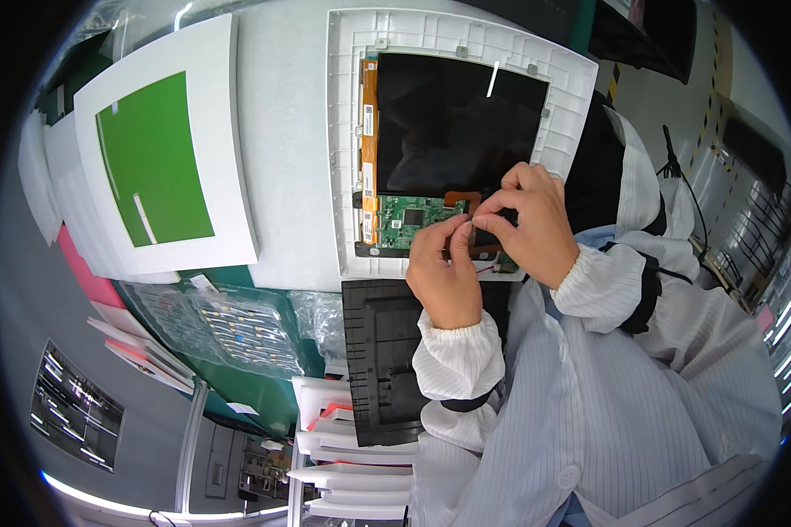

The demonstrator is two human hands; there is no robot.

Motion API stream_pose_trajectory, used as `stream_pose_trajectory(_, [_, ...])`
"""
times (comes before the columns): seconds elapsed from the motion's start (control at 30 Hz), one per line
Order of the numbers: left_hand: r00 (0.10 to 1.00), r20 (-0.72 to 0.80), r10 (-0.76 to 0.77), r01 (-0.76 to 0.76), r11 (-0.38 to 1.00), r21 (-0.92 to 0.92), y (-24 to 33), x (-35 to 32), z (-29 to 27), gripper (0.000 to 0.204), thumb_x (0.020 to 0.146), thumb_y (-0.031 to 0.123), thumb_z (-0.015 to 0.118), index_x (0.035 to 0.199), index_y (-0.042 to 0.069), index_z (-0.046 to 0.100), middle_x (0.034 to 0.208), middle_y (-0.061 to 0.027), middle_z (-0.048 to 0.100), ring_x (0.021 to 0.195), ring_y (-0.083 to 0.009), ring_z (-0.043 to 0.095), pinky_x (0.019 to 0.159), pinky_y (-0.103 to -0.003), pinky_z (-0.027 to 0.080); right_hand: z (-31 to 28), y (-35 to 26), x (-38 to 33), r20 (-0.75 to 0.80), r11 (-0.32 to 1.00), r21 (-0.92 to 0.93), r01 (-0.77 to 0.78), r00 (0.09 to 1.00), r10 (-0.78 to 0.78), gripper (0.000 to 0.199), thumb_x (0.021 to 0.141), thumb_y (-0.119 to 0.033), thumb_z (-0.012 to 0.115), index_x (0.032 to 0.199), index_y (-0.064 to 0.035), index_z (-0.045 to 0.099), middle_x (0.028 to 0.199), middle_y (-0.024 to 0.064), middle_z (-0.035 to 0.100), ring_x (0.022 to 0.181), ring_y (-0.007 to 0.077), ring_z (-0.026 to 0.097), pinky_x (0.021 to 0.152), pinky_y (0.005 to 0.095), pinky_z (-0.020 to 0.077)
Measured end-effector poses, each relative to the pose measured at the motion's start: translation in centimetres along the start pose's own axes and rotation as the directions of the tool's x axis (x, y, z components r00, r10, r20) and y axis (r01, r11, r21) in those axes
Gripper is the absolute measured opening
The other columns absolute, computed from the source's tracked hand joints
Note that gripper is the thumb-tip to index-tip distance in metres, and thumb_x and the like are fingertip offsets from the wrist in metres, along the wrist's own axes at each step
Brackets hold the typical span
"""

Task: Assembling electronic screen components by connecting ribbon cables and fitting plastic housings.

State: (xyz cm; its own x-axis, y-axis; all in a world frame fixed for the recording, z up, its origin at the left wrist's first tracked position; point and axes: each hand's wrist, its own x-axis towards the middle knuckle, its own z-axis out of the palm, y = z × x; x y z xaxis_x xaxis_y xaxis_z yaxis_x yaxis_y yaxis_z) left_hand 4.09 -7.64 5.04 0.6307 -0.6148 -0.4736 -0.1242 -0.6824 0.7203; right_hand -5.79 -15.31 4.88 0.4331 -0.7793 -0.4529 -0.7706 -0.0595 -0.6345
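Observation:
A white plastic frame lies before me with a dark display panel set in it. Along the panel's lower edge sits a green circuit board; an orange flex strip runs down its left side. My left hand and my right hand meet over the board's right part, thumbs and forefingers pinched together. What lies between the fingertips is too small and covered to make out. Just above them a short brown-orange flex piece shows, and a thin red wire passes below.
To the left lies a white frame with a green screen. Below it is a clear bubble bag with small parts. A black ribbed plastic cover lies under my left forearm, near stacked white panels. A dark monitor stands at upper right.

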Motion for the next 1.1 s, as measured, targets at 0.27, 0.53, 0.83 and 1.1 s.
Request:
stream_pose_trajectory(0.27, [0.985, 0.142, -0.095, 0.106, 0.992, -0.071, -0.3, 0.1, -0.8, 0.009, 0.085, 0.007, 0.062, 0.086, -0.002, 0.063, 0.077, -0.0061, 0.063, 0.065, -0.0100, 0.058, 0.060, -0.022, 0.045, -0.7, 0.5, 0.1, 0.110, 0.989, 0.144, -0.016, 0.994, 0.000, 0.009, 0.071, -0.018, 0.072, 0.073, -0.0098, 0.068, 0.082, 0.0026, 0.048, 0.087, 0.0202, 0.045, 0.083, 0.0339, 0.0314])
stream_pose_trajectory(0.53, [0.924, 0.354, -0.147, 0.246, 0.936, -0.253, -0.5, 0.4, -2.2, 0.009, 0.086, 0.006, 0.062, 0.088, -0.002, 0.062, 0.078, -0.0030, 0.062, 0.071, -0.0078, 0.056, 0.067, -0.020, 0.044, -1.9, 0.3, 0.4, 0.241, 0.988, 0.153, 0.006, 0.970, -0.043, 0.011, 0.068, -0.015, 0.073, 0.075, -0.0094, 0.066, 0.086, 0.0027, 0.048, 0.090, 0.0216, 0.046, 0.086, 0.0342, 0.0324])
stream_pose_trajectory(0.83, [0.945, 0.293, -0.144, 0.219, 0.945, -0.241, -0.3, 0.1, -2.2, 0.008, 0.086, 0.005, 0.062, 0.089, -0.003, 0.062, 0.080, -0.0024, 0.062, 0.072, -0.0076, 0.056, 0.068, -0.020, 0.044, -2.5, 0.4, 0.5, 0.235, 0.980, 0.196, 0.033, 0.969, -0.080, 0.008, 0.070, -0.013, 0.070, 0.075, -0.0079, 0.066, 0.076, 0.0034, 0.061, 0.082, 0.0196, 0.054, 0.081, 0.0328, 0.0380])
stream_pose_trajectory(1.1, [0.950, 0.285, -0.127, 0.172, 0.975, -0.138, -0.7, -0.2, -1.9, 0.008, 0.086, 0.006, 0.062, 0.090, -0.002, 0.062, 0.081, -0.0046, 0.064, 0.075, -0.0091, 0.058, 0.069, -0.020, 0.045, -2.4, 0.0, 0.3, 0.315, 0.990, 0.139, -0.031, 0.949, -0.014, 0.008, 0.072, -0.013, 0.070, 0.075, -0.0073, 0.066, 0.097, 0.0049, 0.059, 0.096, 0.0211, 0.048, 0.087, 0.0362, 0.0345])
